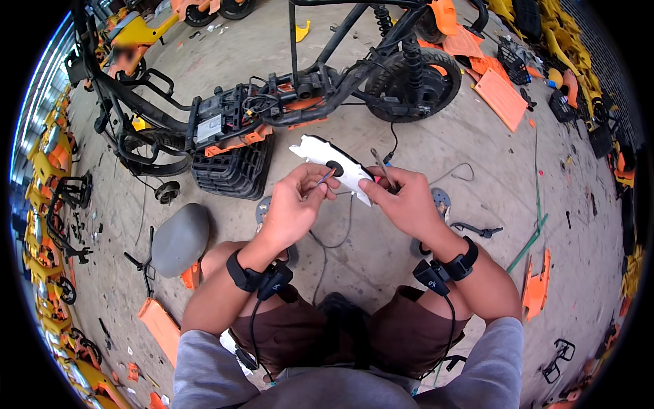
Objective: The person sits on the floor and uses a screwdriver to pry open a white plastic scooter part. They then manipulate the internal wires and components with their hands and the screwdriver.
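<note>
In front of me, a white plastic housing [315, 151] with a dark edge and a round black fitting in its back is held above the floor. My left hand [296, 201] is closed, pinching thin coloured wires [325, 178] beside the black fitting. My right hand [411, 203] grips the right end of the housing, thumb on its white face. A slim dark metal tool [383, 165] also sticks up out of my right fingers; its exact kind I cannot make out. Black straps with small boxes circle both wrists.
A stripped scooter frame [300, 95] stands ahead on its wheels, with a black crate [231, 167] beside it. A grey seat [180, 240] lies to the left. Orange panels [501, 99] are strewn at right, and a black cable [323, 262] runs between my feet.
</note>
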Tool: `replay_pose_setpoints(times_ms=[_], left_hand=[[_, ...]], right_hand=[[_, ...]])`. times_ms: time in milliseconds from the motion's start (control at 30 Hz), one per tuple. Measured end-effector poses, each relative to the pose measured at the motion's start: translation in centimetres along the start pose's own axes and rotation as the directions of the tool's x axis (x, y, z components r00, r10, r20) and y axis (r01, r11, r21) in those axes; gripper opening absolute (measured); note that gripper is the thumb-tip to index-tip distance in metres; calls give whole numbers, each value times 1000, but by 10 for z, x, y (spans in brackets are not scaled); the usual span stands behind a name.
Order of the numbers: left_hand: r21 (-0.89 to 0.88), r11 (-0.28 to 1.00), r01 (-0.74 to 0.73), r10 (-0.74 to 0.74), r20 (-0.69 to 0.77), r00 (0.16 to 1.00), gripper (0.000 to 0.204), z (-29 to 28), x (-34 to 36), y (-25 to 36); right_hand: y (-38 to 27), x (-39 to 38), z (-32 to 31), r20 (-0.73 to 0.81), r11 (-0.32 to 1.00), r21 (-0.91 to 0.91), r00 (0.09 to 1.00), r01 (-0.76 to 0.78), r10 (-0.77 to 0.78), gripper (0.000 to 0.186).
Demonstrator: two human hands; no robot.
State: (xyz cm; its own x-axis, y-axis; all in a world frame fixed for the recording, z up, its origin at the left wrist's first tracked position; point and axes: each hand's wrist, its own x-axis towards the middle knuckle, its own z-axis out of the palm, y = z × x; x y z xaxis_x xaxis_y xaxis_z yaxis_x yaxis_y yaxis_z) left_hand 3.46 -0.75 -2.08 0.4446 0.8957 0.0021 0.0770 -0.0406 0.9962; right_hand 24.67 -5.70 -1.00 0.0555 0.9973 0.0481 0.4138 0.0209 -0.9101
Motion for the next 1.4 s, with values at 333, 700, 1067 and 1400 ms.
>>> replay_pose_setpoints(times_ms=[333,700,1067,1400], left_hand=[[-48,999,-13,9,-72,997,10,-1,5,3],[6,999,40,-40,-42,998,11,-9,1,9],[-7,998,60,-59,50,997,14,-9,-3,12],[-82,986,143,-130,144,981,18,-9,-3,17]], right_hand=[[-7,-4,4,-213,984,148,975,96,-63,23],[-8,-2,-4,-230,992,74,970,98,-79,31],[-1,-1,-1,-191,993,118,982,30,-7,37],[-11,-4,0,-154,995,93,988,22,-8,31]])
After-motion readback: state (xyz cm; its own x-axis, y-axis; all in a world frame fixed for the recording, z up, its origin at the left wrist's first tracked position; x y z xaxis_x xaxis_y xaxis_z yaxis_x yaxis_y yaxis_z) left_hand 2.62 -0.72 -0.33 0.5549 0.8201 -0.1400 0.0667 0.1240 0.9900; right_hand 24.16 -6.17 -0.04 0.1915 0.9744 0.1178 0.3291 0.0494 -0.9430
